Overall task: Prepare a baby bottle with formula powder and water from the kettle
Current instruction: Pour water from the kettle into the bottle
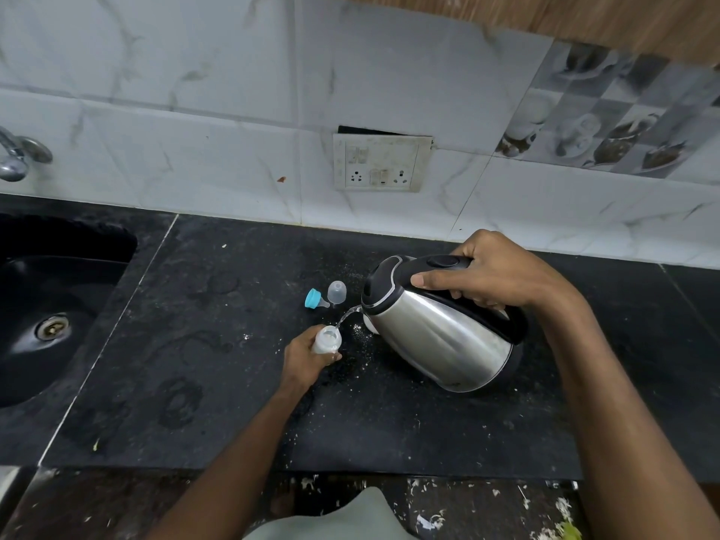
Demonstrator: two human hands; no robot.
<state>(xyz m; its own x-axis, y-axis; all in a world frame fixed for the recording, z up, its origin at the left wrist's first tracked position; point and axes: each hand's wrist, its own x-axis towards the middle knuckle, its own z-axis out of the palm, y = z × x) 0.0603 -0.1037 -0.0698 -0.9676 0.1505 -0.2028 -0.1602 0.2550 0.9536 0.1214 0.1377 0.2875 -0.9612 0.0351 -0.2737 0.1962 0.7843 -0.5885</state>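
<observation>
Toward the back edge of the black counter [233, 383]: kettle [440, 337], steel, rigid, probably heavy with water; right hand [495, 274] wraps its black handle, the proper hold. Baby bottle [326, 340], light, smooth, easily tipped; left hand [307, 360] grips its lower body while a thin stream enters. Fill level apparently low. Teat ring [313, 299] and clear cap [337, 292] lie just behind.
</observation>
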